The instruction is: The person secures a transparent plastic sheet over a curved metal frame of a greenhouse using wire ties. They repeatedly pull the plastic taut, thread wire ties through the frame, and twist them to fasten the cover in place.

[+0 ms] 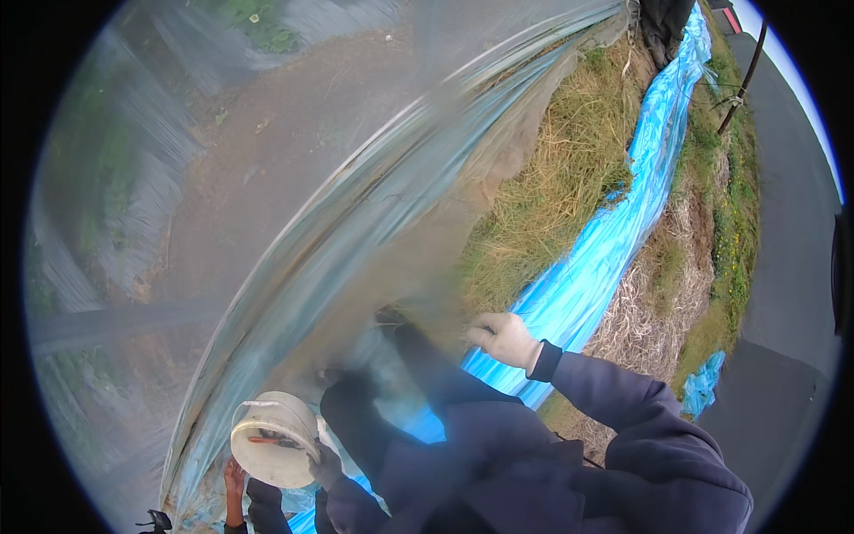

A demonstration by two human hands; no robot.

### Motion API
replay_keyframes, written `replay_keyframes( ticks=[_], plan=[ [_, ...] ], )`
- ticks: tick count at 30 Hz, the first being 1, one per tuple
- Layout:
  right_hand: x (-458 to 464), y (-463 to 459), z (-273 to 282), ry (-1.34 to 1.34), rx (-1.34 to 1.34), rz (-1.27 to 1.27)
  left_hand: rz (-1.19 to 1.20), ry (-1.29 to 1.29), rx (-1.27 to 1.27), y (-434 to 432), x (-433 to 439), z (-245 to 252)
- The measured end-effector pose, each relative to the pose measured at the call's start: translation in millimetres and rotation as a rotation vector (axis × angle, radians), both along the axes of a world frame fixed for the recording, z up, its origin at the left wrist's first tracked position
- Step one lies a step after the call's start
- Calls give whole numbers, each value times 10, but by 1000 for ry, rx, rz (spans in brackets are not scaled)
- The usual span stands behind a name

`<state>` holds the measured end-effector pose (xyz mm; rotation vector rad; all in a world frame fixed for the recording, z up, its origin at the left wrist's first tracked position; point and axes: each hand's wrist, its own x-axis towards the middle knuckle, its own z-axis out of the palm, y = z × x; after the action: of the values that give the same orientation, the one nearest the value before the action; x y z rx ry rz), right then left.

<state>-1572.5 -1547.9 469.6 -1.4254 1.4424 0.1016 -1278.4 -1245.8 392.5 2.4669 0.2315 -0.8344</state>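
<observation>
My left hand (325,465), in a greyish glove, grips the rim of a white plastic bucket (275,460). The bucket is tilted so that its inside shows, with an orange-handled tool (263,440) and dark bits in it. My right hand (504,340), in a whitish glove, hovers above blue plastic sheeting (574,287) with its fingers curled, and nothing shows in it. To the left of my legs, which are partly blurred, hangs a translucent plastic film (333,233) in long folds.
Another person's bare hand (234,476) is beside the bucket's lower left. Behind the film are rows with green plants and plastic mulch. Dry grass (554,180) lines the blue sheeting. A pole (744,80) leans near a paved road (787,233). Crumpled blue plastic (702,385) lies by the road.
</observation>
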Motion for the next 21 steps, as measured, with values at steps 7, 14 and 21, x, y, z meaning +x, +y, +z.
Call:
replay_keyframes(
  ticks=[7, 14, 21],
  plan=[
    [-824, 619, 584, 215, 111, -339, -131, 115, -193, -356, 221, 646],
    [-1271, 1161, 1430, 244, 245, -718, 995, 601, -392, -1026, 272, 1184],
    [-1768, -342, 2203, 70, 7, -1090, 752, 616, -368, -2340, -144, 1150]
  ],
)
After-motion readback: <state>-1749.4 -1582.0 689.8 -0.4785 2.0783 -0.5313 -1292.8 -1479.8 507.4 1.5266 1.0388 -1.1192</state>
